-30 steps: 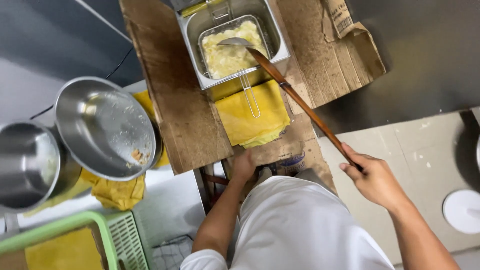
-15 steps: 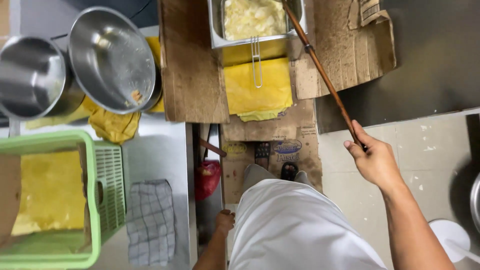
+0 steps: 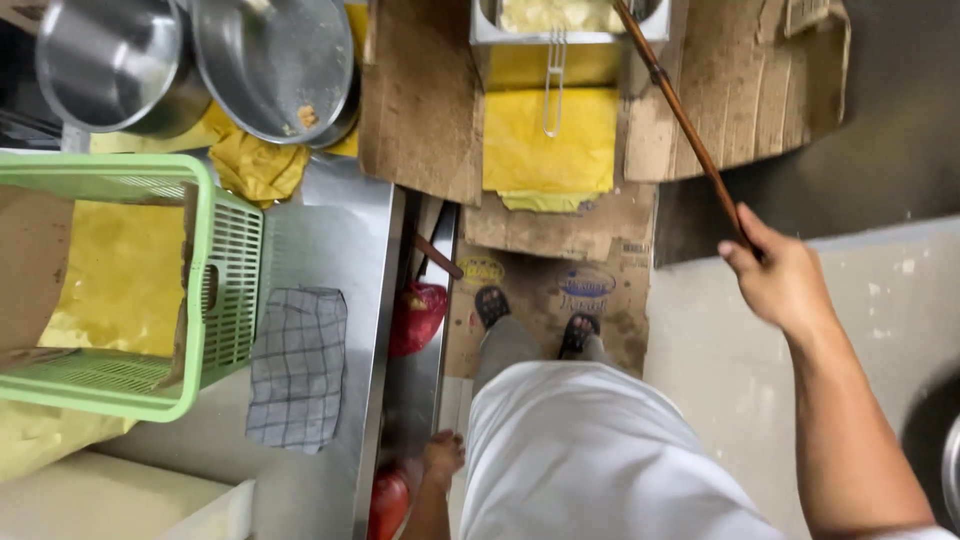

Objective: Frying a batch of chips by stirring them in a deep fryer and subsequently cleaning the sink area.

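L hand (image 3: 442, 458) hangs low by the steel counter's (image 3: 330, 250) edge, nothing in it; fingers too small to tell how far open. R hand (image 3: 775, 280) closed round the end of a long wooden handle (image 3: 680, 120), which slants up-left into the fryer vat (image 3: 570, 25) at top. Checked cloth (image 3: 298, 365) lies on counter beside green plastic crate (image 3: 215, 290). Further: cardboard (image 3: 420, 110) on floor, yellow sheet (image 3: 550, 145), wire basket handle (image 3: 553, 85), two steel bowls (image 3: 190, 60).

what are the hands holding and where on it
The right hand grips the near end of a long wooden handle that runs up to the fryer. The left hand hangs low by the steel counter, holding nothing.
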